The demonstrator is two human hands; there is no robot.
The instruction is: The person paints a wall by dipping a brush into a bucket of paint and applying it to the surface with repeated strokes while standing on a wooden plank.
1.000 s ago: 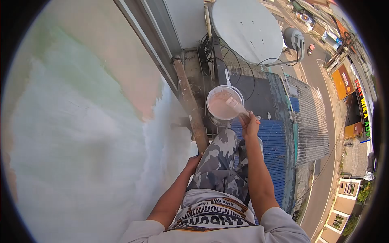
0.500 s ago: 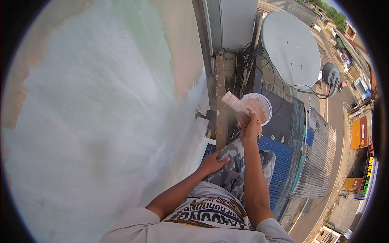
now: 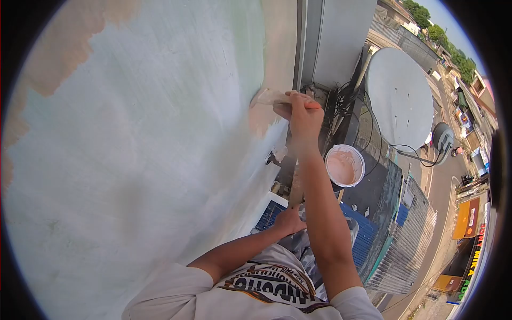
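My right hand (image 3: 302, 114) is raised and closed around a paintbrush (image 3: 269, 97), whose bristles press against the pale wall (image 3: 133, 160) at the edge of a peach-coloured patch. Below it a white paint bucket (image 3: 344, 165) holds pinkish paint. My left hand (image 3: 290, 220) rests low on my camouflage-trousered knee, next to a wooden beam (image 3: 295, 189); whether it grips anything is unclear.
A large satellite dish (image 3: 400, 98) with cables stands to the right. Blue corrugated roofing (image 3: 368, 240) lies under my legs, with a street and shop signs far below. A grey window frame (image 3: 320, 37) runs up beside the wall.
My right hand lifted the brush out of the bucket and swung it up and left onto the wall. The view tilted upward; my left hand stayed on my knee.
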